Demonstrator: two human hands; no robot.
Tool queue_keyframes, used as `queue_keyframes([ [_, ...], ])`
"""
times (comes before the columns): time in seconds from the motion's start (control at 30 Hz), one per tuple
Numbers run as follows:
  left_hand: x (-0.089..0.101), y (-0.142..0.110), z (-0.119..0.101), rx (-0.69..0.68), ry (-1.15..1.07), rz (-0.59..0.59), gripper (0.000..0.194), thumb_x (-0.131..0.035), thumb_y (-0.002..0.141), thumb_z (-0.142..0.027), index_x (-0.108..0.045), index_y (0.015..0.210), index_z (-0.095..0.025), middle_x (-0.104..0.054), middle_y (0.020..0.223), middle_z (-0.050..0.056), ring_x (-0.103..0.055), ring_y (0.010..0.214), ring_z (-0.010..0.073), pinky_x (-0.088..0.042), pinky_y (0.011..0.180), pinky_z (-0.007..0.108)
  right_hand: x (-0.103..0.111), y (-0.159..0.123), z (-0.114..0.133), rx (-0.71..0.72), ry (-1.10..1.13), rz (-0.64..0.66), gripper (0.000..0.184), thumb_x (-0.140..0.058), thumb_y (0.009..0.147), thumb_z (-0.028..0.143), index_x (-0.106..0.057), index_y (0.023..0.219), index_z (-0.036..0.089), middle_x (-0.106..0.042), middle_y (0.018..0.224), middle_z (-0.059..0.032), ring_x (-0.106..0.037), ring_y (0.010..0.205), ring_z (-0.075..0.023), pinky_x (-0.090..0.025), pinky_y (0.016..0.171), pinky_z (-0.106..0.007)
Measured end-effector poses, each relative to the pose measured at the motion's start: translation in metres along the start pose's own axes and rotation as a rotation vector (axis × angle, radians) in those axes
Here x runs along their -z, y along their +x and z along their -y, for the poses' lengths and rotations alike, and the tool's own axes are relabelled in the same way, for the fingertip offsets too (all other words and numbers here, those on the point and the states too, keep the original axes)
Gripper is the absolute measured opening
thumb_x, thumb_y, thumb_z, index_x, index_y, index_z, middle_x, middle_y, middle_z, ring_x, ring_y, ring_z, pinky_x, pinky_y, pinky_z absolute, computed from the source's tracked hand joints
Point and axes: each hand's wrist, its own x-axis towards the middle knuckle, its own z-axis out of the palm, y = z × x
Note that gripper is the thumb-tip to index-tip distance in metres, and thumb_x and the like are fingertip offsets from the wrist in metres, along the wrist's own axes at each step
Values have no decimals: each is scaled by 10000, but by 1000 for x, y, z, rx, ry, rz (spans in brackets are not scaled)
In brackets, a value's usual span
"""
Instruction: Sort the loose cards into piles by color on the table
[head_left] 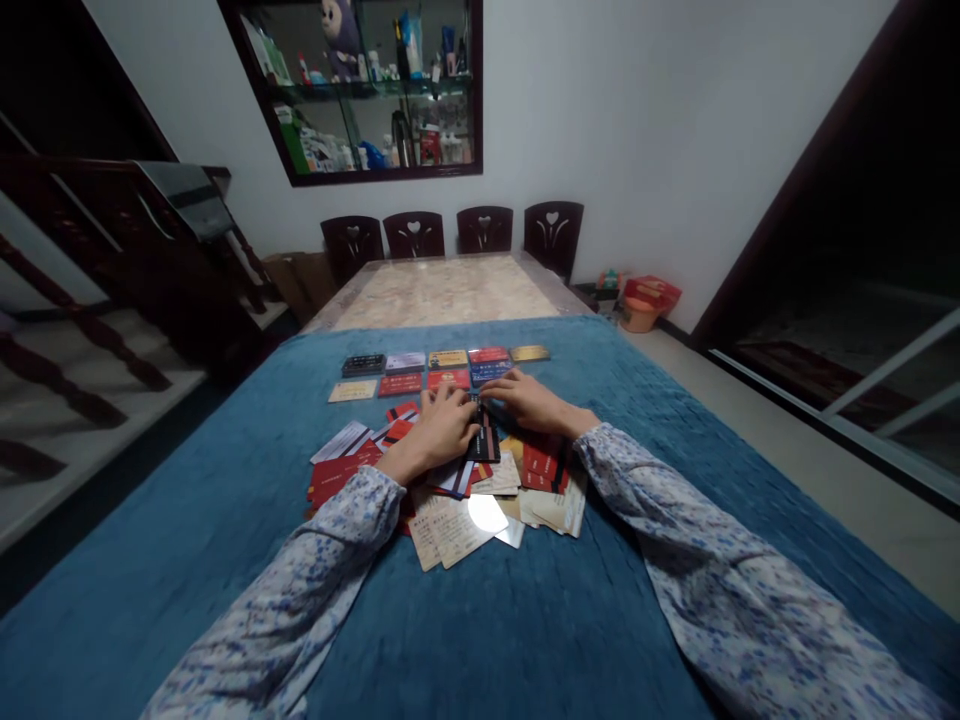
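Observation:
My left hand (442,425) lies palm down over a loose heap of bank cards, its fingers spread and its thumb by a black card (486,445). Just right of it, my right hand (529,400) bends its fingers down over a dark card between the two hands; its thumb is hidden. Red cards (345,475) and a white card (341,441) lie left of my left wrist. Cream cards (457,530) lie face down nearest me, and more red cards (545,462) lie under my right wrist. Beyond my fingers stand two rows of sorted stacks, including a blue stack (491,373) and a red stack (448,379).
A blue cloth (300,620) covers the near part of the table, with bare marble top (457,290) beyond. Several dark chairs (412,235) stand at the far end. A gold card stack (529,353) ends the back row on the right.

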Motion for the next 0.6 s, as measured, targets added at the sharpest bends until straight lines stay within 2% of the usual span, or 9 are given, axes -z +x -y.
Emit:
queue_keyframes([
  [0.17, -2, 0, -2, -31, 24, 23, 340, -427, 1011, -307, -712, 1178, -226, -638, 1264, 138, -431, 1258, 355, -362, 1000, 564, -7, 1, 3, -12, -16, 63, 673, -571, 779, 1, -627, 1404, 242, -595, 1490, -79, -507, 1213, -290, -463, 964, -456],
  [0.33, -2, -1, -1, -39, -5, 19, 327, -446, 989, -253, -741, 1130, -236, -664, 1241, 129, -431, 1248, 353, -350, 979, 543, -9, 0, 3, -24, -17, 91, 684, -560, 791, 30, -613, 1431, 266, -613, 1476, -71, -496, 1220, -303, -476, 926, -455],
  [0.5, 1, -1, 0, -42, -21, 38, 333, -452, 978, -221, -744, 1136, -245, -701, 1223, 110, -442, 1264, 348, -341, 977, 537, -5, -1, 4, -41, -31, 103, 629, -539, 802, 29, -668, 1370, 267, -671, 1402, -48, -504, 1175, -309, -466, 897, -446],
  [0.6, 4, -1, 0, -47, -30, 45, 311, -469, 952, -187, -754, 1069, -225, -722, 1210, 104, -448, 1278, 341, -336, 993, 540, -1, -1, 7, -64, -43, 105, 568, -557, 828, 55, -690, 1339, 263, -701, 1350, -54, -509, 1148, -311, -455, 891, -444],
])
